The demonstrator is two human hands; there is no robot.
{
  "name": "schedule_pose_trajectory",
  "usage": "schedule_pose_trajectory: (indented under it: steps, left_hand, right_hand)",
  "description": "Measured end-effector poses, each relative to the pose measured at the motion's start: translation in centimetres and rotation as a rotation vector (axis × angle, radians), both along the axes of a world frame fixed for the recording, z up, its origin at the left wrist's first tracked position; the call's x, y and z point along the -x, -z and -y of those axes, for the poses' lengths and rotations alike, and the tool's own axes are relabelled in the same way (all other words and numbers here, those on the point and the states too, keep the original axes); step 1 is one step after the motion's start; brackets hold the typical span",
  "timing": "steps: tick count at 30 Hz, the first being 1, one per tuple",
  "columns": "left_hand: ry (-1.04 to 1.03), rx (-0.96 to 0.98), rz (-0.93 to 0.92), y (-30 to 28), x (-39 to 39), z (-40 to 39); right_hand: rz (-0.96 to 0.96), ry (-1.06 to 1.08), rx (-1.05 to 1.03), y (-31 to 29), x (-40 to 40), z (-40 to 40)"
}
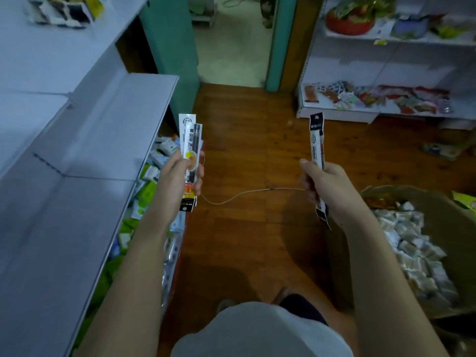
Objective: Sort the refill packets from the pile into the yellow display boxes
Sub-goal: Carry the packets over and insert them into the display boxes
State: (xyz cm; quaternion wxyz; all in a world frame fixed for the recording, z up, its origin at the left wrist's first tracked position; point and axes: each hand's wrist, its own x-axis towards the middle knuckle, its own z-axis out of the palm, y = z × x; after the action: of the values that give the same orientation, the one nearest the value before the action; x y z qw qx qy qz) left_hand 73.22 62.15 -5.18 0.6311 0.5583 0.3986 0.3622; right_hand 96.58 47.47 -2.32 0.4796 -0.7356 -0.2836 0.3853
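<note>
Far left, on the top shelf [77,42], stands what may be a yellow display box [64,10]. The left hand [177,176] grips a small bundle of refill packets [190,150], fingers curled round them. The right hand [322,184] pinches one dark packet [317,148] upright. Judged: packets are in hand, sorting mid-way; next comes matching each type to its box.

One head-worn view looks steeply down, seemingly close, over wooden floor [244,140].
</note>
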Motion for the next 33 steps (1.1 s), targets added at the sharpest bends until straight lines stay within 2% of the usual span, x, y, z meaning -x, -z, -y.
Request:
schedule_pose_trajectory:
  steps: [7, 16, 19, 24, 28, 33]
  left_hand:
    - [-0.049, 0.006, -0.138, 2.7, -7.0, -10.9]
    - [-0.214, -0.028, -0.048, -2.1, -18.2, -24.3]
    - [-0.269, -0.011, -0.036, -2.2, -19.2, -27.5]
    - [-0.388, 0.087, -0.004, -1.2, -20.5, -33.7]
    - [-0.399, 0.087, -0.001, 0.2, -22.2, -40.6]
    - [-0.372, 0.091, 0.049, -0.5, -25.2, -51.2]
  right_hand:
    - [0.050, -0.018, 0.032, 1.5, -8.8, -10.0]
    - [0.043, -0.076, -0.094, -1.4, -21.8, -26.9]
    - [-0.008, -0.079, -0.079, -0.9, -23.5, -31.9]
    - [-0.090, -0.231, -0.002, 1.6, -24.9, -40.3]
    - [-0.036, -0.304, 0.024, 2.1, -26.3, -48.7]
    - [0.044, -0.297, 0.002, -0.3, -28.5, -59.4]
